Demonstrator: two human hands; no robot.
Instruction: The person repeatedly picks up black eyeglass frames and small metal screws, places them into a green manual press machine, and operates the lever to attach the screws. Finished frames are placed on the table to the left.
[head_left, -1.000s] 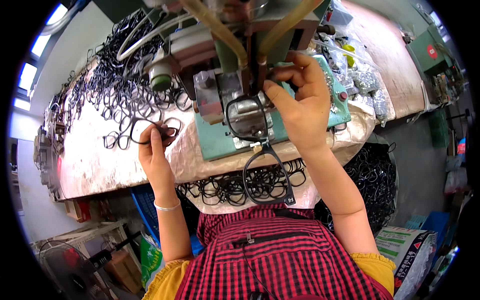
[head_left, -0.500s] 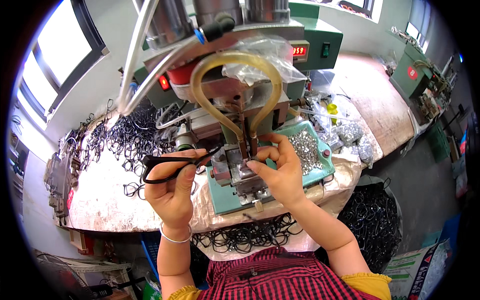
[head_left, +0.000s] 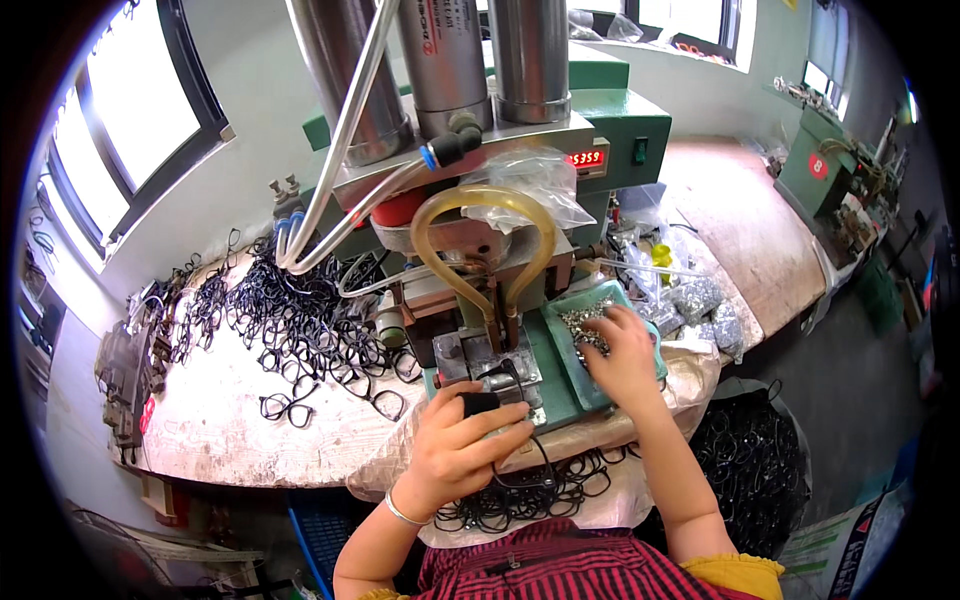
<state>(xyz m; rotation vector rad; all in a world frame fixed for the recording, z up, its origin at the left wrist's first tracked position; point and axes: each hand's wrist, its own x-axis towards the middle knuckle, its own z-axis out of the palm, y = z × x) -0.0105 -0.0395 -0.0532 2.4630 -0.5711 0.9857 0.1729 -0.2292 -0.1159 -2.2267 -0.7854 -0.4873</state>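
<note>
My left hand (head_left: 462,445) grips a black eyeglass frame (head_left: 480,403) just in front of the metal fixture (head_left: 465,360) of a bench machine. Part of the frame reaches over the fixture's front, and my fingers hide much of the rest. Above the fixture, two copper-coloured electrodes (head_left: 502,335) point down, joined by a yellowish looped hose (head_left: 545,235). My right hand (head_left: 622,362) is over the green tray (head_left: 655,362), its bent fingertips among small shiny metal parts (head_left: 580,325). Whatever those fingertips pinch is hidden.
Many black eyeglass frames (head_left: 300,320) lie heaped on the table at left. More frames (head_left: 480,510) rest by my lap, and a large sack of them (head_left: 750,460) stands at right. Bags of metal parts (head_left: 697,298) sit beyond the tray. Steel cylinders (head_left: 445,70) rise above the fixture.
My right hand has left the electrodes and moved right to the tray of parts. My left hand has brought the eyeglass frame right and nearer to me. The view has tilted upward.
</note>
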